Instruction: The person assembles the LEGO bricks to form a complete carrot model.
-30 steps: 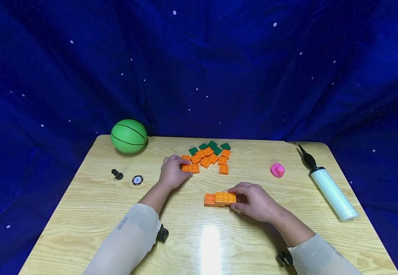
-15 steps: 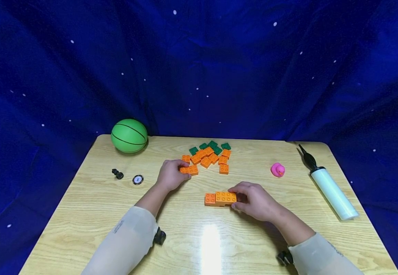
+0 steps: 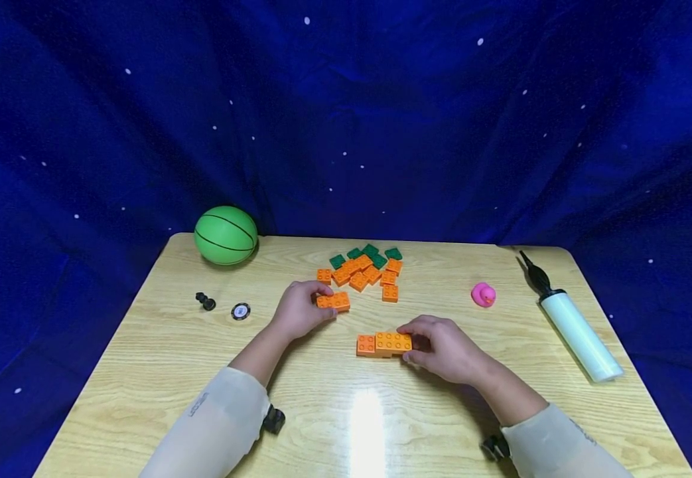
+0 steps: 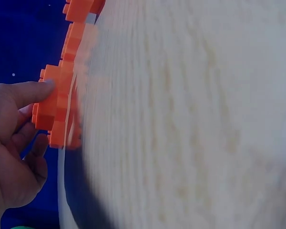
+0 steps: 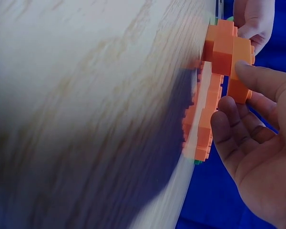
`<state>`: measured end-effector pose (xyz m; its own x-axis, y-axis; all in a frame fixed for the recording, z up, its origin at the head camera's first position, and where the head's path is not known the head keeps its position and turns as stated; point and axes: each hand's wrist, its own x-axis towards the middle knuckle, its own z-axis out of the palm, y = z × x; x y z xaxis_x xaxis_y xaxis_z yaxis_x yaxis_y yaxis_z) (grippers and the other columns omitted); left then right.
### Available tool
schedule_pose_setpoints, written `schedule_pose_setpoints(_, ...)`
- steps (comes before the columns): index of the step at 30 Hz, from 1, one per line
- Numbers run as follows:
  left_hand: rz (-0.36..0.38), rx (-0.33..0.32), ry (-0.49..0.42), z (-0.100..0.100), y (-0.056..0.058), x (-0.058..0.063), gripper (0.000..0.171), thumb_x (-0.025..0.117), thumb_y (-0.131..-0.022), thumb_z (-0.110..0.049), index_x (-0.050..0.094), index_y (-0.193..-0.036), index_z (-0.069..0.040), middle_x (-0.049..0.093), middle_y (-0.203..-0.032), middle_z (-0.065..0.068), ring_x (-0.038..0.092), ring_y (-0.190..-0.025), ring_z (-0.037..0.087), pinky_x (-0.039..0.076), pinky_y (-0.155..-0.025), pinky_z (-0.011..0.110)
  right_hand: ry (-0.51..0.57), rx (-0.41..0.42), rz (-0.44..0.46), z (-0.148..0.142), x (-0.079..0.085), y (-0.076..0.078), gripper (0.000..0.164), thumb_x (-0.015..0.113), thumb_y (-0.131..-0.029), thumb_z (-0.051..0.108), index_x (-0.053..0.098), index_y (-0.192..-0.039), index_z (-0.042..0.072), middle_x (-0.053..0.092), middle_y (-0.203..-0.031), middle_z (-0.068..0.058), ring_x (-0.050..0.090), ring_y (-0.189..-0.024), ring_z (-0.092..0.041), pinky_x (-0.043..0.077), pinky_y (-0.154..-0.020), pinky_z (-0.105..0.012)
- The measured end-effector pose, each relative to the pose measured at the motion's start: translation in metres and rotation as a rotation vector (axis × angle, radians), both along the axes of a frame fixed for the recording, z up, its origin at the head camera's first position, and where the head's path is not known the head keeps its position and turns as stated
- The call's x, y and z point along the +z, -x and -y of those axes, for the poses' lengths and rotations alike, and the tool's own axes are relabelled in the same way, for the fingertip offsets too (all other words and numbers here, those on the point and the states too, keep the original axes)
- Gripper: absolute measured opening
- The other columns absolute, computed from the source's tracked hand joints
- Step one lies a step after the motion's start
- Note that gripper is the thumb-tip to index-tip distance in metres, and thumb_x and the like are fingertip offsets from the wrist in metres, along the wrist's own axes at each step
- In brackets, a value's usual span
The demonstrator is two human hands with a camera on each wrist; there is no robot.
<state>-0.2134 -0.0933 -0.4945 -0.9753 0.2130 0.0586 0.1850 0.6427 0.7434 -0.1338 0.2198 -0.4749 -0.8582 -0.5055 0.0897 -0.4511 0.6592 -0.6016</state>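
An orange toy building brick (image 3: 335, 303) is pinched in my left hand (image 3: 300, 311), just in front of the loose pile. The left wrist view shows the thumb on one side of this brick (image 4: 47, 105), other bricks lined up behind it. Nearer to me, my right hand (image 3: 444, 350) holds the right end of a few joined orange bricks (image 3: 384, 344). Its lighter orange upper brick (image 5: 240, 81) sits across the lower ones in the right wrist view, with the thumb pressed on its side. My palm hides part of that right end in the head view.
Several loose orange bricks (image 3: 358, 281) and green bricks (image 3: 371, 250) lie at the back centre of the table (image 3: 160, 398). To the left are a green ball (image 3: 226, 236), a black chess pawn (image 3: 205, 301) and a poker chip (image 3: 241, 311); rightward, a pink rubber duck (image 3: 484, 295) and a hand pump (image 3: 581, 337).
My left hand has drawn the orange brick away from the pile, toward me and then slightly right. The right hand and its joined bricks have stayed in place.
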Motion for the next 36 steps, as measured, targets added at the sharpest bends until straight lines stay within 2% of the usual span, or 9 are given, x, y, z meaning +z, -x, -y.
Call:
schedule_pose_setpoints(5,-0.008,-0.038,-0.016,-0.001,-0.006,0.001,0.029,0.091,-0.080,-0.019,0.077,-0.105,-0.018,0.067,-0.098,0.000,0.051,-0.087,0.021,0.044,-0.078,0.038,-0.003,-0.010,0.012,0.001,0.000,0.000,0.039,0.084,-0.088,0.013,0.072,-0.125,0.009,0.068,-0.106,0.005,0.059,-0.084,-0.015,0.051,-0.071,-0.026)
schedule_pose_setpoints(12,0.006,-0.062,-0.001,-0.004,-0.016,0.005,0.028,0.090,-0.081,-0.021,0.078,-0.107,-0.024,0.072,-0.112,-0.005,0.055,-0.097,0.020,0.046,-0.087,0.039,-0.002,-0.009,0.026,0.001,0.000,0.001,0.039,0.083,-0.089,0.014,0.072,-0.126,0.009,0.067,-0.105,0.006,0.059,-0.083,-0.015,0.051,-0.070,-0.026)
schedule_pose_setpoints(17,0.005,-0.075,-0.020,-0.006,-0.023,0.009,0.029,0.090,-0.081,-0.019,0.078,-0.107,-0.024,0.071,-0.112,-0.006,0.057,-0.098,0.021,0.048,-0.085,0.038,0.008,-0.001,0.015,0.001,0.000,0.001,0.038,0.083,-0.088,0.012,0.072,-0.125,0.008,0.066,-0.102,0.006,0.058,-0.082,-0.015,0.050,-0.068,-0.026)
schedule_pose_setpoints(25,-0.011,-0.131,-0.052,-0.009,-0.033,0.010,0.029,0.090,-0.082,-0.018,0.077,-0.108,-0.024,0.069,-0.106,-0.010,0.058,-0.090,0.018,0.050,-0.079,0.035,0.005,-0.012,0.013,0.001,0.000,0.002,0.039,0.084,-0.088,0.013,0.072,-0.124,0.009,0.066,-0.102,0.007,0.059,-0.081,-0.016,0.050,-0.068,-0.026)
schedule_pose_setpoints(33,0.010,-0.189,-0.093,-0.012,-0.043,0.011,0.028,0.087,-0.085,-0.017,0.077,-0.111,-0.023,0.069,-0.113,-0.010,0.057,-0.090,0.017,0.049,-0.079,0.034,0.002,-0.011,0.019,0.002,0.000,0.002,0.040,0.084,-0.088,0.015,0.072,-0.126,0.009,0.065,-0.101,0.008,0.059,-0.081,-0.015,0.051,-0.069,-0.026)
schedule_pose_setpoints(36,0.014,-0.213,-0.094,-0.013,-0.046,0.010,0.027,0.087,-0.085,-0.018,0.077,-0.110,-0.024,0.069,-0.115,-0.011,0.059,-0.095,0.015,0.050,-0.083,0.034,-0.005,-0.011,0.025,0.002,-0.001,0.003,0.040,0.083,-0.089,0.016,0.072,-0.126,0.010,0.066,-0.102,0.008,0.058,-0.081,-0.014,0.051,-0.069,-0.026)
